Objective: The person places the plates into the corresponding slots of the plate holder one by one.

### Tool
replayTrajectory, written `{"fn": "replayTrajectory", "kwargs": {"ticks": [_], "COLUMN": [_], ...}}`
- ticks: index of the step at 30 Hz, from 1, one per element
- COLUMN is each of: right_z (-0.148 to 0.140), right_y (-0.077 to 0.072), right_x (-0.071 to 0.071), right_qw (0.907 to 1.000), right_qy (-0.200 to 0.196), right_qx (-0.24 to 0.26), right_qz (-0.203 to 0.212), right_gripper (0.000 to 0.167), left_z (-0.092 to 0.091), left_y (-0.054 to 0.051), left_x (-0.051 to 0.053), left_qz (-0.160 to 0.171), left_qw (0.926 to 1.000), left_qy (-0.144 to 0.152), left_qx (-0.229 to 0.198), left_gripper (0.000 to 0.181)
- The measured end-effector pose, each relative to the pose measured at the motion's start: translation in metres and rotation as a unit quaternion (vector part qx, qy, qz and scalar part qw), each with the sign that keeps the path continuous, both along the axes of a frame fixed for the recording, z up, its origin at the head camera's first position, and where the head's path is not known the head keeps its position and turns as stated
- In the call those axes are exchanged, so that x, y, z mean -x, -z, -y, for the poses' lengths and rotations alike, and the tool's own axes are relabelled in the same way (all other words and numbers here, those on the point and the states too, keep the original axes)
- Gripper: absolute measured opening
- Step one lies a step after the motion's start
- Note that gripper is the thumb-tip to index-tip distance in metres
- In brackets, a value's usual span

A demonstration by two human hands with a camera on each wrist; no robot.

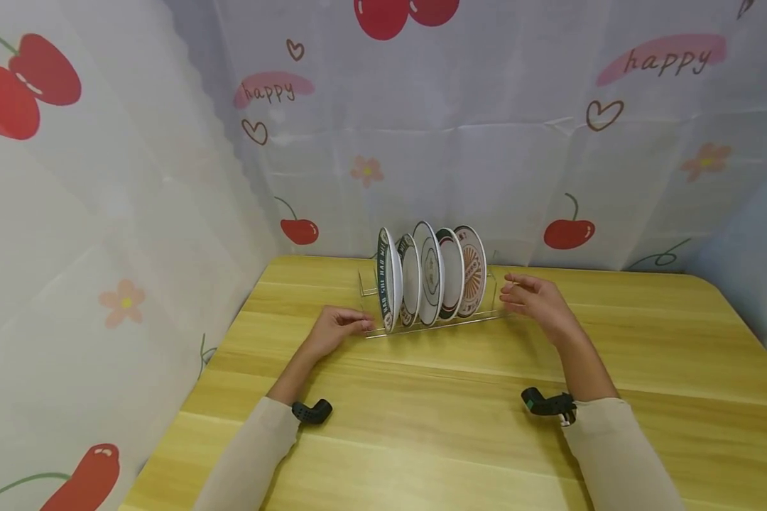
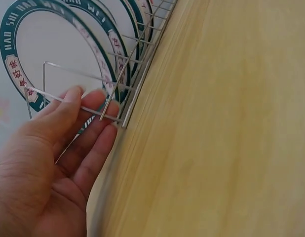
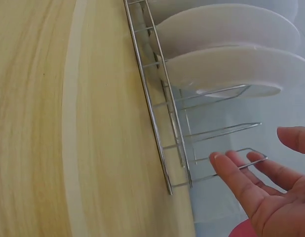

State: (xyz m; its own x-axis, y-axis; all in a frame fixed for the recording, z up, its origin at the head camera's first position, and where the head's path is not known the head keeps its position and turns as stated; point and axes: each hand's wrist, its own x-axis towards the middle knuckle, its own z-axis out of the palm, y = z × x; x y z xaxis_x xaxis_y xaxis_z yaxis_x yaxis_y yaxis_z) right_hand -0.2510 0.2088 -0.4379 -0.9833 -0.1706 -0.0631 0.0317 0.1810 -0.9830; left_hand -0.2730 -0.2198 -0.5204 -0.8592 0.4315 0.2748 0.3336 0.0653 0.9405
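Note:
A silver wire dish rack (image 1: 436, 327) stands on the wooden table, with several plates upright in a row. The leftmost plate (image 1: 395, 284) has a green lettered rim; the rightmost plate (image 1: 473, 273) bears an orange ray pattern. At the rack's left end, my left hand (image 1: 335, 330) pinches the end wire between thumb and fingers, close beside the green-rimmed plate (image 2: 54, 44). My right hand (image 1: 540, 305) is at the other end. Its fingers (image 3: 236, 180) extend against the end wire loop, thumb held apart. White plate undersides (image 3: 231, 69) face that hand, out of its reach.
The wooden table (image 1: 434, 411) extends in front of the rack and to both sides. Behind it hangs a white curtain (image 1: 460, 156) with cherries and lettering; another printed sheet (image 1: 134, 213) borders the left. Each wrist carries a black camera mount (image 1: 312, 411).

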Motion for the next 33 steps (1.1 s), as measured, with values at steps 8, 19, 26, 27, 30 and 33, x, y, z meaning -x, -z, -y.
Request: {"fn": "replayTrajectory", "kwargs": {"ticks": [8, 19, 26, 27, 30, 33], "right_z": [-0.001, 0.007, 0.021, 0.023, 0.029, 0.033], "right_y": [0.003, -0.022, -0.018, -0.016, -0.015, -0.014], "right_x": [0.001, -0.009, -0.007, -0.007, -0.006, -0.006], "right_qw": [0.9937, 0.9901, 0.9884, 0.9877, 0.9871, 0.9868], "right_qy": [0.108, 0.076, -0.044, -0.050, -0.055, -0.052], "right_qx": [-0.015, -0.046, -0.098, -0.101, -0.100, -0.097], "right_qz": [-0.028, -0.109, -0.108, -0.108, -0.112, -0.119], "right_gripper": [0.051, 0.061, 0.067, 0.069, 0.071, 0.070], "left_z": [-0.004, 0.003, -0.008, -0.008, -0.009, -0.009], "left_y": [0.001, -0.004, -0.009, -0.007, -0.005, -0.003], "left_x": [-0.002, 0.005, 0.002, 0.002, 0.003, 0.005], "left_qz": [0.002, 0.032, 0.049, 0.046, 0.036, 0.029], "left_qw": [0.9988, 0.9896, 0.9860, 0.9865, 0.9877, 0.9905], "left_qy": [0.040, -0.102, -0.119, -0.120, -0.124, -0.110], "left_qx": [0.028, -0.096, -0.106, -0.101, -0.089, -0.077], "left_gripper": [0.028, 0.065, 0.054, 0.053, 0.055, 0.059]}}
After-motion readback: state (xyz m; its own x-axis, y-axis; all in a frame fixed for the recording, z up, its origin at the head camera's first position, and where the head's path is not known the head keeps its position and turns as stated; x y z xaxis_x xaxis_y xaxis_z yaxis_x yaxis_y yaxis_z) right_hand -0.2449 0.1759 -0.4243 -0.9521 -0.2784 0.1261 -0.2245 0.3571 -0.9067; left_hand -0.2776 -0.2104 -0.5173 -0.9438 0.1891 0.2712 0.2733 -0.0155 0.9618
